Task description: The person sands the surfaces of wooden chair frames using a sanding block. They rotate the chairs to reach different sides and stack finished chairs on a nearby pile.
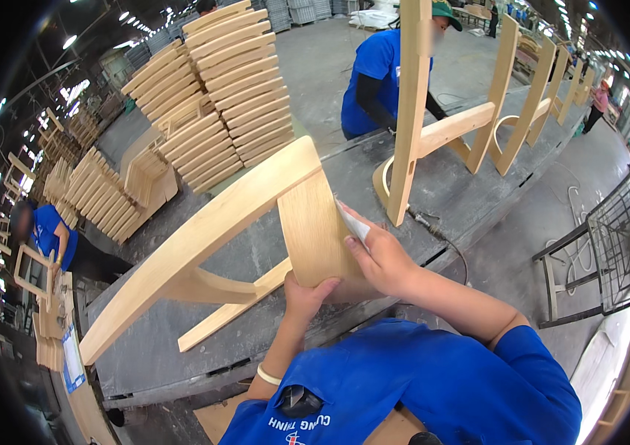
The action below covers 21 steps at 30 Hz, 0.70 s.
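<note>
A pale wooden chair frame (pixel 204 222) lies on the dark workbench before me, with a long curved leg stretching to the lower left. Its wide curved backrest panel (pixel 315 230) faces me. My left hand (pixel 307 297) grips the panel's lower edge, thumb on the face and fingers mostly hidden behind. In my right hand (pixel 383 259) is a folded piece of pale grey sandpaper (pixel 355 222), pinched between thumb and fingers against the panel's right edge.
The dark workbench (pixel 159 348) runs to the upper right, where more chair frames (pixel 456 130) stand. A co-worker (pixel 374 81) in blue works across it. An air hose (pixel 441 233) lies near my right hand. Stacked wooden parts (pixel 241 96) stand beyond; a black metal cart (pixel 604 245) is at right.
</note>
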Each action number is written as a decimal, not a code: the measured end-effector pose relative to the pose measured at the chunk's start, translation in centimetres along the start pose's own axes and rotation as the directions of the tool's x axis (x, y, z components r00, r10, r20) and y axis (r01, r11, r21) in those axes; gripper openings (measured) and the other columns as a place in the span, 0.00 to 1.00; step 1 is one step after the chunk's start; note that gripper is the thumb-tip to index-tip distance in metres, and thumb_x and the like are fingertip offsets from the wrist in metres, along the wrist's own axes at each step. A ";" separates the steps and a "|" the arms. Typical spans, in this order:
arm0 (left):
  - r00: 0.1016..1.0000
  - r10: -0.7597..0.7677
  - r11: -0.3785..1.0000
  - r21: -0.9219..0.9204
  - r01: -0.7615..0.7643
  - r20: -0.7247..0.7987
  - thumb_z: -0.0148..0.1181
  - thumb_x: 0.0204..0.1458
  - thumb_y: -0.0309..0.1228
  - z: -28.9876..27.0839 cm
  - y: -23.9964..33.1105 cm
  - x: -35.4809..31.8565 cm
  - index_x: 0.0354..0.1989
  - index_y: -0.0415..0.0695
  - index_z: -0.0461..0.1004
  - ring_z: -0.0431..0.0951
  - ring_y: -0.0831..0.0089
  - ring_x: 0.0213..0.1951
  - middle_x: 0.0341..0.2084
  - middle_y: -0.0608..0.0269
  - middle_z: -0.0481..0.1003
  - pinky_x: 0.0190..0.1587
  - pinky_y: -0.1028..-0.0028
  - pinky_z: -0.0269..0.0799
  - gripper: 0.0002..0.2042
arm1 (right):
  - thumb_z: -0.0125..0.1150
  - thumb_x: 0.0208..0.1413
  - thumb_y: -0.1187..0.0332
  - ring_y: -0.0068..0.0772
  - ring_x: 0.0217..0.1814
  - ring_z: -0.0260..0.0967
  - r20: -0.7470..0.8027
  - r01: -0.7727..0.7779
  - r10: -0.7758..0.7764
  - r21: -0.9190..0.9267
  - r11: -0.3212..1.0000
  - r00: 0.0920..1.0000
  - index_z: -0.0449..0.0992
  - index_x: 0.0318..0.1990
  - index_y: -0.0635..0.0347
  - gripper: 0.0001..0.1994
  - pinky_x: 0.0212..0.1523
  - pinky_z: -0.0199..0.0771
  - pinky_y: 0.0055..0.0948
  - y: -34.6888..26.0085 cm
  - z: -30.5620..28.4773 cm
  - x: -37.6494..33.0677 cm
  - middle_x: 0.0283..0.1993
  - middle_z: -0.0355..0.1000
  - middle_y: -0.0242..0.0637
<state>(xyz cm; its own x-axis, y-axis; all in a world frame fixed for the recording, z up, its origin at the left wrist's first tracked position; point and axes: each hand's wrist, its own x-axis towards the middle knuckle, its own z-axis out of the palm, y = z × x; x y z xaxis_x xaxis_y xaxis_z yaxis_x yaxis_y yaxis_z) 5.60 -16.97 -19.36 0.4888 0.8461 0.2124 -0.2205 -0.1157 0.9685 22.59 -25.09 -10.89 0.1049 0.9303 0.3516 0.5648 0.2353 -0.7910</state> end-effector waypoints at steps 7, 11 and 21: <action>1.000 -0.022 1.000 0.015 0.022 0.017 0.74 0.42 0.28 -0.4 -0.5 -0.3 0.41 0.36 0.75 0.79 0.74 0.38 0.36 0.60 0.79 0.41 0.74 0.75 0.19 | 0.45 0.59 0.76 0.55 0.72 0.48 0.093 0.071 -0.063 -0.089 0.993 0.994 0.53 0.67 0.65 0.28 0.70 0.46 0.43 -1.4 -1.7 -3.1 0.69 0.54 0.52; 0.999 0.004 1.000 -0.027 -0.005 -0.039 0.74 0.42 0.29 -0.2 -0.8 -0.2 0.45 0.35 0.73 0.78 0.73 0.39 0.38 0.60 0.78 0.43 0.74 0.74 0.22 | 0.43 0.57 0.80 0.52 0.73 0.47 0.000 0.185 -0.188 -0.180 0.966 0.982 0.53 0.67 0.67 0.28 0.71 0.43 0.44 0.4 0.2 -1.1 0.70 0.52 0.52; 0.959 0.113 0.993 0.064 -0.100 -0.261 0.75 0.41 0.43 -0.4 -0.2 0.9 0.44 0.35 0.71 0.76 0.74 0.42 0.39 0.60 0.77 0.45 0.74 0.72 0.29 | 0.49 0.60 0.71 0.54 0.65 0.59 0.250 -0.331 0.395 -0.263 0.906 0.884 0.63 0.62 0.63 0.22 0.62 0.62 0.41 13.6 -0.7 -14.8 0.64 0.61 0.51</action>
<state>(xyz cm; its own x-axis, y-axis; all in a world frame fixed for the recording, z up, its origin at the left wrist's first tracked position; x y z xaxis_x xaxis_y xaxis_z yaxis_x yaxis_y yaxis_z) 5.78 -15.99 -19.45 0.2230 0.9339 0.2793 -0.2142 -0.2325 0.9487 29.33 -35.82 -26.52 0.1114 0.9856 -0.1268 0.6928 -0.1685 -0.7011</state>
